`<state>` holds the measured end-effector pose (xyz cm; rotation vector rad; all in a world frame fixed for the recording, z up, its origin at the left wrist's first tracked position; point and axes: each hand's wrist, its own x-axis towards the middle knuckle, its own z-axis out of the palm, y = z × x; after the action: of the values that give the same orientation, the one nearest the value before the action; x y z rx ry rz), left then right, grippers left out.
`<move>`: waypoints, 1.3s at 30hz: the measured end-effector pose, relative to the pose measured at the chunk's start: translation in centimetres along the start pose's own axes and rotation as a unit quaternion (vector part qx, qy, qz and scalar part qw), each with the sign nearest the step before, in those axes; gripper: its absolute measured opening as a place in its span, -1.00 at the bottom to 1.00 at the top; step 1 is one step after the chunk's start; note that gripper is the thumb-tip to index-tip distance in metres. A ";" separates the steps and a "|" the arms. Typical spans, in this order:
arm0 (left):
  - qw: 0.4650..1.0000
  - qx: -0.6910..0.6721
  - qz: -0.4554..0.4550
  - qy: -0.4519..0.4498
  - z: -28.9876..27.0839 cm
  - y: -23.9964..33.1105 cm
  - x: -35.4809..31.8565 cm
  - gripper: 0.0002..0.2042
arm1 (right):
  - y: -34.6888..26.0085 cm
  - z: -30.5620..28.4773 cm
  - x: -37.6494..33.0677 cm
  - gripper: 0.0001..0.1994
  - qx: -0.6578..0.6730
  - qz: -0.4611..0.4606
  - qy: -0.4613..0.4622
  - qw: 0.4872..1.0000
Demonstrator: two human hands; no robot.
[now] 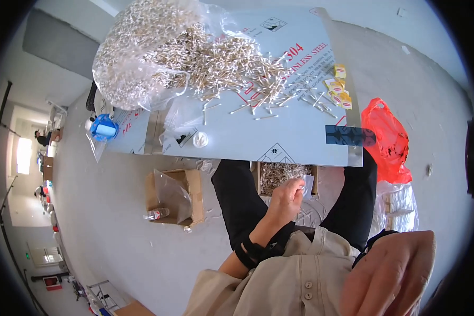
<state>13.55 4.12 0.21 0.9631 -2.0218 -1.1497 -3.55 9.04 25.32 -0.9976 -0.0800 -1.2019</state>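
Left hand [285, 201]: one, yours, fingers curled and pinching a small clear bag [308, 186]; fingertips partly hidden, bag's contents too small to make out. The bag sits just below the table [237, 142] edge, beside the carton [257, 180] between your knees.

Right hand [392, 274]: one, yours, close to the lens, its back showing; fingertips cut off by the lower edge, so whether it grasps anything, you cannot tell.

Carton: holds cotton swabs [279, 174], its far side hidden under the table.

Loose swabs [229, 63]: a heap on the table, spilling from a large clear bag [129, 58] cut off at the top.

Red bag [387, 139]: beside the table's right edge, contents hidden.

Clear-wrapped bundle [400, 208]: below the red bag, partly covered by your knee, contents unclear.

Blue object [104, 128]: left, kind unclear.
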 end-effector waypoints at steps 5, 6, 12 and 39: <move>0.999 0.012 0.027 -0.017 0.6 0.7 0.3 -0.80 | -1.0 1.3 -1.0 -0.81 0.073 0.044 0.072 0.994; 0.999 0.015 0.025 -0.015 0.5 0.6 0.3 -0.80 | -0.8 1.0 -1.3 -0.81 0.086 0.039 0.054 0.994; 0.999 0.020 0.015 -0.019 0.2 0.6 0.3 -0.80 | 0.1 -1.7 -2.0 -0.89 0.052 -0.053 -0.052 0.996; 0.999 0.037 -0.004 0.026 -0.2 1.9 1.2 -0.85 | 16.0 -12.5 -11.7 -0.82 -0.610 0.202 0.394 0.657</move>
<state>12.47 3.69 2.15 1.0274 -2.0326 -1.0497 -1.02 9.36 1.99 -1.3743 1.7837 -1.0852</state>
